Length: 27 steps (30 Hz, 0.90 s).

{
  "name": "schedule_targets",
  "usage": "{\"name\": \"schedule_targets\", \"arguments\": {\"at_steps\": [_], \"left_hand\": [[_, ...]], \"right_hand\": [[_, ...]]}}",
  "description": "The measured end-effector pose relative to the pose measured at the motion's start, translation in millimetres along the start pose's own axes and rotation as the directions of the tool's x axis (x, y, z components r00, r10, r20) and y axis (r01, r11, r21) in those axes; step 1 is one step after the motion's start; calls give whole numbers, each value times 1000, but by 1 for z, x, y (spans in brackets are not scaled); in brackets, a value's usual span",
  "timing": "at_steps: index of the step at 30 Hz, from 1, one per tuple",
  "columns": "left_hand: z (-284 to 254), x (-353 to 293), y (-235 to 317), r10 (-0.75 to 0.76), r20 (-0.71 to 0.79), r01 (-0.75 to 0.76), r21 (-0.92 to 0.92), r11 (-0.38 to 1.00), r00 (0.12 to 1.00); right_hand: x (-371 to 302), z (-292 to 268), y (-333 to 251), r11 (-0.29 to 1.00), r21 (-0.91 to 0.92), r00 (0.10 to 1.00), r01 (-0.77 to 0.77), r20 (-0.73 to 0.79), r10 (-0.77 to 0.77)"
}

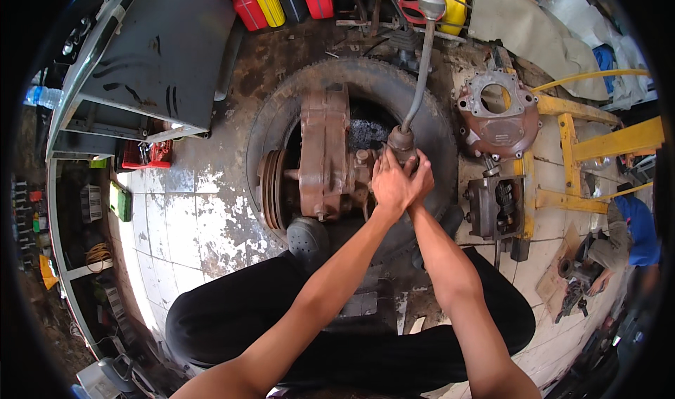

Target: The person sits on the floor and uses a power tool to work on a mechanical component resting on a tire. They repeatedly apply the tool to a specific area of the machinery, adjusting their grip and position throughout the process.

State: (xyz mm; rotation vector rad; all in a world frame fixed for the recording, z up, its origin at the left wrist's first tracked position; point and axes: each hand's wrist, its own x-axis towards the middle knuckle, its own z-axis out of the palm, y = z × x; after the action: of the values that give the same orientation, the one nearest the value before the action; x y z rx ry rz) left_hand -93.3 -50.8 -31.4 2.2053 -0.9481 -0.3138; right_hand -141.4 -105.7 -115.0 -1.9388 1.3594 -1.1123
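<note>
Gearbox (325, 153), brown and grimy — rests over a tyre (271, 121) lying flat on the floor, between the person's knees and the row of jugs (285, 4) at the far side. Grooved pulley (271, 188) on its left end. Collar (401, 140) on its right side; gear lever (422, 75) rises from this, leaning slightly right, to a rounded knob (432, 7).

Both forearms reach forward from the lower edge, bare, converging until the wrists nearly meet. Left arm slants up to the right, elbow wide; right arm leans inward to the left, steeper. Left hand (391, 182) shows its back, fingers pointing away from the body and lying against the near side of the collar. Right hand (421, 176) sits close against it on the right, fingers bent toward the same collar. Hands overlap — cannot tell whether either grasps firmly or only presses, since the palms are hidden.

Grey clog (308, 239) beside the tyre's near left edge. To the right, a bell-shaped housing (496, 128) near a yellow frame (568, 149). Farther right, a co-worker's hand (601, 282) near dark metal parts.
</note>
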Motion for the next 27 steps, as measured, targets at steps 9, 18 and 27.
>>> {"name": "schedule_targets", "arguments": {"at_steps": [9,18,27], "left_hand": [[-2,23,-5,-107,-16,108,51,993,994],[-5,24,-6,-73,-2,73,28,997,997],[-21,28,-2,-157,210,170,-48,984,965]], "right_hand": [[-7,6,-3,986,-162,998,-24,60,34],[0,6,-11,982,-188,997,-32,70,46],[0,5,-12,988,-142,996,-52,61,61]]}}
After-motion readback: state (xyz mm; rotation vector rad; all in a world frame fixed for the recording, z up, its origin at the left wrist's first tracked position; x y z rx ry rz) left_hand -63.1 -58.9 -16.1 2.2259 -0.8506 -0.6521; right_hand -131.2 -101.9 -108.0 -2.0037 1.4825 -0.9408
